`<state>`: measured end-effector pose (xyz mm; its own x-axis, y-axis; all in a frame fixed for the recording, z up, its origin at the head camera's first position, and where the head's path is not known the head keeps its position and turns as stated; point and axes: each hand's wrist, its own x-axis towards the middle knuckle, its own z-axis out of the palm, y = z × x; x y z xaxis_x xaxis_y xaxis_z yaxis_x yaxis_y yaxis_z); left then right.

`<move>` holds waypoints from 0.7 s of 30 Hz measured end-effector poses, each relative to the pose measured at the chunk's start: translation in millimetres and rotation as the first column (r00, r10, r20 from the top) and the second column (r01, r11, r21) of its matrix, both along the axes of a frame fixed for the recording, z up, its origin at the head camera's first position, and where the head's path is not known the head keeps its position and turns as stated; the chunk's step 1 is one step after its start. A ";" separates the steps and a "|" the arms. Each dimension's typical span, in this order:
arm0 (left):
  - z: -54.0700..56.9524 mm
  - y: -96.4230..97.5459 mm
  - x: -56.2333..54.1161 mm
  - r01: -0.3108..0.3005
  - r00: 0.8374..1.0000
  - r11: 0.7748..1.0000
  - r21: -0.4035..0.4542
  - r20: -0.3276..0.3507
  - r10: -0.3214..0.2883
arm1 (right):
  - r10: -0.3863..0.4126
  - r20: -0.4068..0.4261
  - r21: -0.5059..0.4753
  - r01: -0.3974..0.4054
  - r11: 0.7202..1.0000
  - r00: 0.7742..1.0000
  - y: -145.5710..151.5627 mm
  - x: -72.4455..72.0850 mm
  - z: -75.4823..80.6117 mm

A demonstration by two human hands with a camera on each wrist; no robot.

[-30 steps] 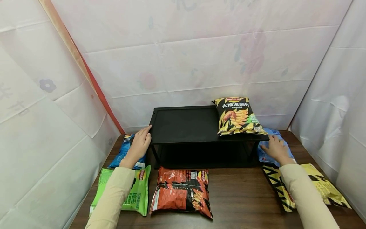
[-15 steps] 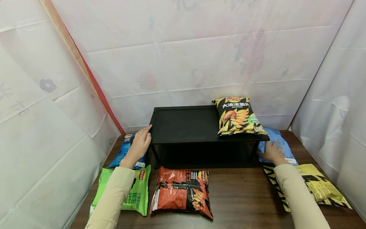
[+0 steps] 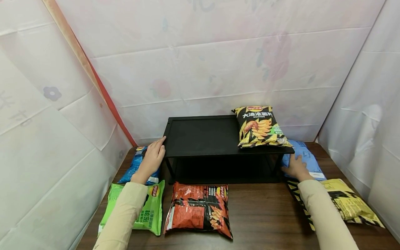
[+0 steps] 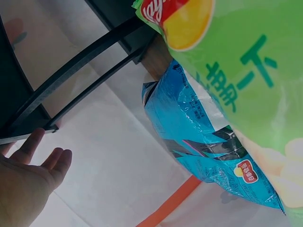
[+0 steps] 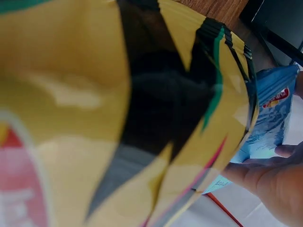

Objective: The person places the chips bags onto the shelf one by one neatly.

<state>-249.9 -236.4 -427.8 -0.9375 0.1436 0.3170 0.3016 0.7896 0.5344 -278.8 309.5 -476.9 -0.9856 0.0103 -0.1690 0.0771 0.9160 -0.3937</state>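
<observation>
My left hand (image 3: 151, 159) rests at the left edge of the black two-tier shelf (image 3: 200, 135), its fingertips right at the rim, as the left wrist view also shows. My right hand (image 3: 296, 168) is at the shelf's right end, fingers spread over the near-left side of a light blue chip bag (image 3: 307, 158). In the right wrist view the thumb and fingers lie close around that bag (image 5: 272, 113), partly hidden behind a yellow-and-black bag. On the shelf's top right sits a black-and-yellow chip bag (image 3: 257, 128). The space between the shelf's tiers is dark.
A blue bag (image 3: 134, 170) lies beside the shelf's left end, with a green bag (image 3: 151, 213) in front. A red chip bag (image 3: 197, 208) lies before the shelf on the wooden table (image 3: 256, 208). The yellow-and-black bag (image 3: 350, 201) is at right, partly under the right sleeve.
My right hand has moved left across the light blue bag toward the shelf's right leg, uncovering more of the bag's right side. The left hand has stayed in place.
</observation>
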 end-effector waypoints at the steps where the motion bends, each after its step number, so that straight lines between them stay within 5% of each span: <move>1: -0.2 -0.1 -0.1 0.000 1.000 1.000 0.000 0.000 0.000 | 0.004 -0.003 0.007 -0.004 1.000 1.000 0.3 -0.1 0.0; 21: 1.1 0.2 0.7 0.000 1.000 1.000 0.007 0.005 0.000 | -0.017 -0.019 0.037 0.017 0.999 1.000 0.1 3.1 1.0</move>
<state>-249.2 -236.2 -426.7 -0.9391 0.1415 0.3131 0.2989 0.7858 0.5415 -275.7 309.6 -475.9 -0.9881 0.0329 -0.1500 0.0857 0.9286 -0.3611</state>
